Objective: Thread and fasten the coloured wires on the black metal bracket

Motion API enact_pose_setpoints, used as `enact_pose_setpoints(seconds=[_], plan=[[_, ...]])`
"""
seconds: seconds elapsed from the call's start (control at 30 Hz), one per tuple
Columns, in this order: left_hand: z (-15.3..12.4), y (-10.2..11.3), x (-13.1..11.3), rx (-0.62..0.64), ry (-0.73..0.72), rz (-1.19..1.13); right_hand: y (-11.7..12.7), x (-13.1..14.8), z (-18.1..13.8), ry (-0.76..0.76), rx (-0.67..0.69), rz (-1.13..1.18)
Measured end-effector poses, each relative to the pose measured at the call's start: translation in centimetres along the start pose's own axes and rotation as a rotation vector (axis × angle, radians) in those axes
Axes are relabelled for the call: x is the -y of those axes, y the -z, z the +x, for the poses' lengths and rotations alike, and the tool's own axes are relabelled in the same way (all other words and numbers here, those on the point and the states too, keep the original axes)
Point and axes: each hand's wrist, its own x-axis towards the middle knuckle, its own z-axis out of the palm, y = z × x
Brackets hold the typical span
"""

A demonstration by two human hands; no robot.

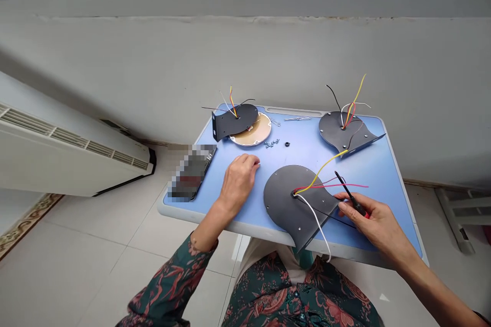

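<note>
A dark grey metal plate (pixel 289 199) with yellow, red, white and black wires lies at the near edge of a small blue table (pixel 245 204). My right hand (pixel 374 222) rests beside its right side, fingers closed on a thin black screwdriver (pixel 350 195) that points up and away. My left hand (pixel 240 180) rests on the blue top left of the plate, fingers curled under; what they hold, if anything, is hidden. Small screws (pixel 271 143) and a black washer (pixel 287 143) lie just beyond it.
Two more wired dark plates sit at the back: one at the left (pixel 235 120) over a tan disc (pixel 253 133), one at the right (pixel 345 133). A phone (pixel 192 171) lies at the table's left edge. A white heater (pixel 69 153) stands on the floor left.
</note>
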Motion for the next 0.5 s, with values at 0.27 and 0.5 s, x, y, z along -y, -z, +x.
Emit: enact_pose_setpoints(seconds=[0.27, 0.5], plan=[[0.2, -0.5, -0.1, -0.024, 0.020, -0.036, 0.1, 0.5, -0.1, -0.011, -0.007, 0.010], [-3.1, 1.6, -2.7, 0.100, 0.392, -0.642, -0.1, -0.9, 0.3, -0.047, -0.013, -0.024]])
